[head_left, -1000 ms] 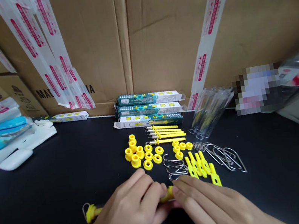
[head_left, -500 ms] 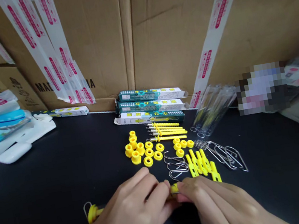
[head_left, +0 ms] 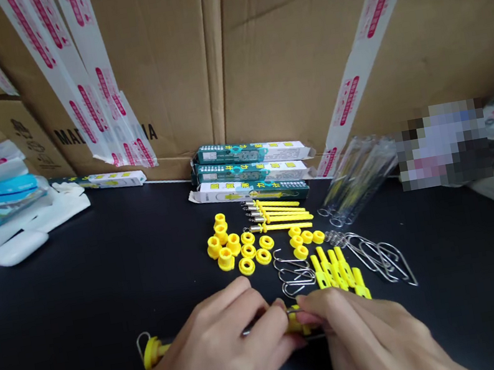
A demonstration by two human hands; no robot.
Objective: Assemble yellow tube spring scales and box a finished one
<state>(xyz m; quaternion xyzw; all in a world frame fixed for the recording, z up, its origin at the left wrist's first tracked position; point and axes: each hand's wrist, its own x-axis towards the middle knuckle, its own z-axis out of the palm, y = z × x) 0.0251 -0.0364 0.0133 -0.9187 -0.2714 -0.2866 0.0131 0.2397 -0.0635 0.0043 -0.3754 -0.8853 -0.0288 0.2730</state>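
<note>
My left hand (head_left: pixel 222 347) is closed around a spring scale lying crosswise. One yellow flanged end (head_left: pixel 152 353) with a wire loop (head_left: pixel 143 340) sticks out past the wrist, while my palm hides most of its body. At the other end, a yellow part (head_left: pixel 298 323) shows between my two hands. My right hand (head_left: pixel 366 329) is closed in a pinch there, fingertips on a thin metal wire (head_left: pixel 293 311) over the yellow part. How the wire joins it is hidden. Just beyond lie S-shaped metal hooks (head_left: pixel 295 278) and yellow slotted stems (head_left: pixel 337 268).
Yellow flanged caps (head_left: pixel 226 258), yellow rings (head_left: pixel 247 266), yellow rods (head_left: pixel 282 227) and long wire hooks (head_left: pixel 377 258) lie ahead on the black table. Clear tubes (head_left: pixel 355 179) and printed boxes (head_left: pixel 250 175) stand near the cardboard (head_left: pixel 161 67). A white case (head_left: pixel 18 248) sits left.
My right fingertips have shifted slightly right, and more of the yellow part and the metal wire shows between my hands. The whole view has tilted a little.
</note>
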